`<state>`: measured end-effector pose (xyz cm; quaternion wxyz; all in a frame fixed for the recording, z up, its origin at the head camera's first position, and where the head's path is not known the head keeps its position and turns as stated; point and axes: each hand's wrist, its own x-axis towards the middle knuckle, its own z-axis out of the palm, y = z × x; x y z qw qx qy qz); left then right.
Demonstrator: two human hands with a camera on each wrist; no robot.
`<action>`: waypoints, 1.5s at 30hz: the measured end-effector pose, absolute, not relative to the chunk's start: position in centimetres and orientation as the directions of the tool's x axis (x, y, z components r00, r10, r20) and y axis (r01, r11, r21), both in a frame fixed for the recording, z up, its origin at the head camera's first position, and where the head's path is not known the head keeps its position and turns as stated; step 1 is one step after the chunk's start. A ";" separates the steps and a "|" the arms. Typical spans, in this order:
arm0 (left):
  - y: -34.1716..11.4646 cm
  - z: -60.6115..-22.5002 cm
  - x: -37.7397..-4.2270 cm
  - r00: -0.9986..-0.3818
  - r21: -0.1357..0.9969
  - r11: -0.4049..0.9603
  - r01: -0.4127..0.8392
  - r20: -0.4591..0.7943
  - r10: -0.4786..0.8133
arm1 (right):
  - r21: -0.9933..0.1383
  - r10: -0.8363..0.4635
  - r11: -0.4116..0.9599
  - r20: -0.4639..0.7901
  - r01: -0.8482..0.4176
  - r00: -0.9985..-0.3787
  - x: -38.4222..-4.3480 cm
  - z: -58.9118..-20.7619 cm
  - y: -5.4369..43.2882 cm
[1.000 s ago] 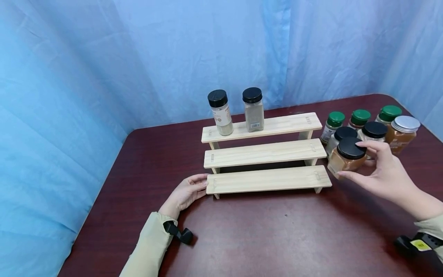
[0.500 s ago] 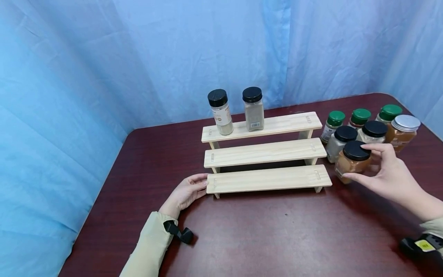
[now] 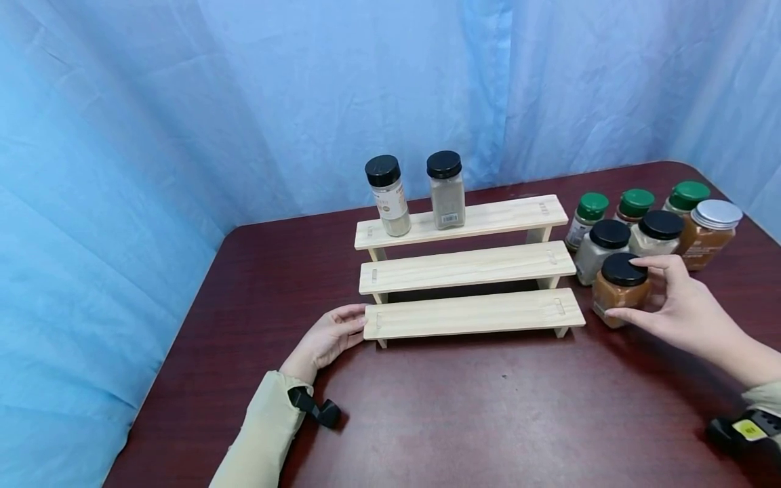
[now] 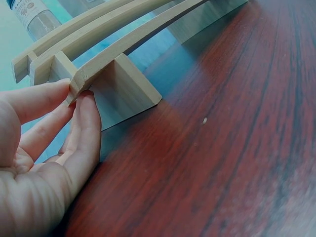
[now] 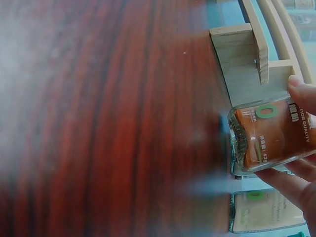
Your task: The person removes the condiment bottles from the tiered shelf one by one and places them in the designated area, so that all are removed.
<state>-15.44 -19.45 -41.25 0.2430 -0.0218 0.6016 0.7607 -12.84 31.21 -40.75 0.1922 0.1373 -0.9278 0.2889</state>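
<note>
My left hand (image 3: 329, 339) pinches the left end of the lowest board of a three-step wooden rack (image 3: 472, 315). In the left wrist view, thumb and fingers (image 4: 89, 118) grip that board's corner from either side. Over on the right, my right hand (image 3: 683, 298) holds a square spice jar (image 3: 621, 298) of brown powder with a black lid, thumb on the near side and forefinger at the lid. The jar (image 5: 276, 133) stands off the rack's right end; whether its base touches the table cannot be told. Two black-lidded jars, one round (image 3: 392, 207) and one square (image 3: 448, 200), stand on the top step.
Behind the held jar stand two black-lidded jars of pale powder, one left (image 3: 594, 254) and one right (image 3: 655, 237). Several green-capped bottles (image 3: 586, 220) and a silver-lidded jar (image 3: 708, 234) of brown contents stand around them. A blue curtain (image 3: 305, 102) hangs behind the dark red table (image 3: 464, 420).
The brown jar in my right hand has shifted slightly right and nearer, from tilted to more upright, uncovering more of the pale jar behind. My left hand has stayed at the rack.
</note>
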 end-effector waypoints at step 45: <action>-19.2 -41.3 -15.4 -0.887 0.910 -0.131 -0.394 -0.339 0.313 | -0.462 -0.198 0.805 0.383 -0.373 -0.902 -14.6 -42.5 34.3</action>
